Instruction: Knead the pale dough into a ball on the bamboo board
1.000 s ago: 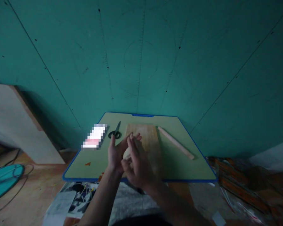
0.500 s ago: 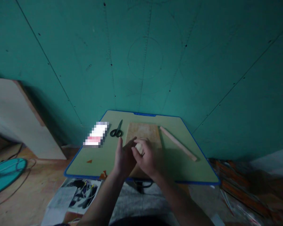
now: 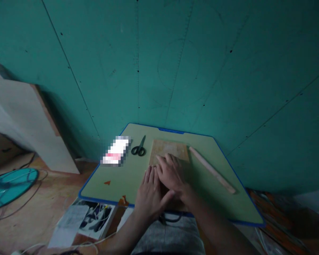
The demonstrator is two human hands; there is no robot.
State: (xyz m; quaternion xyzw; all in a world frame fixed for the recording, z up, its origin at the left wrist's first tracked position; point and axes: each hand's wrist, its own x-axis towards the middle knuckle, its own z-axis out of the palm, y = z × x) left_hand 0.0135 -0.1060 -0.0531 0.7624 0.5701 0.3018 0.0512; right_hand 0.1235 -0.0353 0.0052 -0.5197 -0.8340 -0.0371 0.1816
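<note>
My two hands lie flat, fingers stretched out, on a wooden board (image 3: 170, 146) that rests on a small green table with a blue rim (image 3: 114, 179). My left hand (image 3: 149, 194) is open, palm down on the board's near part. Open too, my right hand (image 3: 172, 173) lies just beyond it and overlaps the left fingers. The pale lump seen earlier does not show; it may be under the right palm.
Black scissors (image 3: 139, 149) and a blurred white and pink object (image 3: 116, 151) lie left of the board. A wooden stick (image 3: 212, 169) lies to the right. A teal wall stands behind the table. A teal fan (image 3: 7, 187), cables and papers (image 3: 82, 219) are on the floor at left.
Earlier both hands held a pale lump between them above the board. Now they have come down and lie flat on the board, and the lump is out of sight. The view tilted rightward.
</note>
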